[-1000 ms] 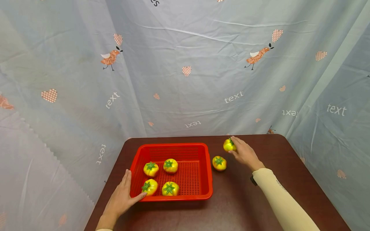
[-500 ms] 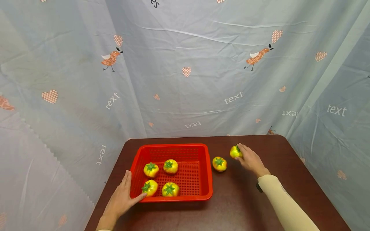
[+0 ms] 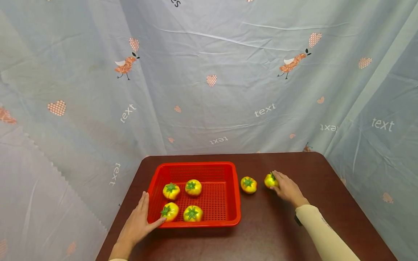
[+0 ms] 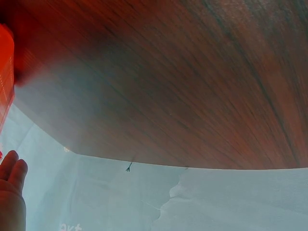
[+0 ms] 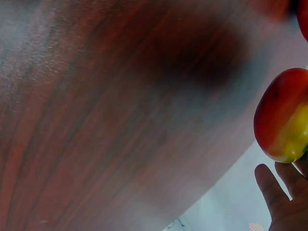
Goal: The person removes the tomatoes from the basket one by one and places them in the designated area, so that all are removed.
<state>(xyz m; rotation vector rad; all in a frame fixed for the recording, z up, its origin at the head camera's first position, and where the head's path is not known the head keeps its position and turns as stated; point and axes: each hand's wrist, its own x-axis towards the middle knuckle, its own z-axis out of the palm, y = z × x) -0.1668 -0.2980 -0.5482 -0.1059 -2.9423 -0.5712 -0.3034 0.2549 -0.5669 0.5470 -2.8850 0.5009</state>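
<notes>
My right hand (image 3: 289,189) holds a yellow-red tomato (image 3: 269,180) with a green star-shaped top, low over the table right of the basket. In the right wrist view the held tomato (image 5: 284,118) shows a red underside, with fingertips at its yellow side. A second tomato (image 3: 248,185) lies between it and the red plastic basket (image 3: 237,195). My left hand (image 3: 136,222) rests at the basket's near left corner, fingers straight along the left side and thumb on the front rim. Inside the basket are several similar tomatoes (image 3: 193,187), grouped toward the left.
The dark brown table (image 3: 254,232) has rounded far corners. A pale blue-grey curtain (image 3: 209,108) printed with birds and hearts hangs behind it and at both sides. Bare basket floor (image 3: 217,199) shows at the right of the basket.
My right hand has moved right and nearer, carrying the tomato from close to the far edge to beside the second tomato. The left hand and basket have stayed put.
</notes>
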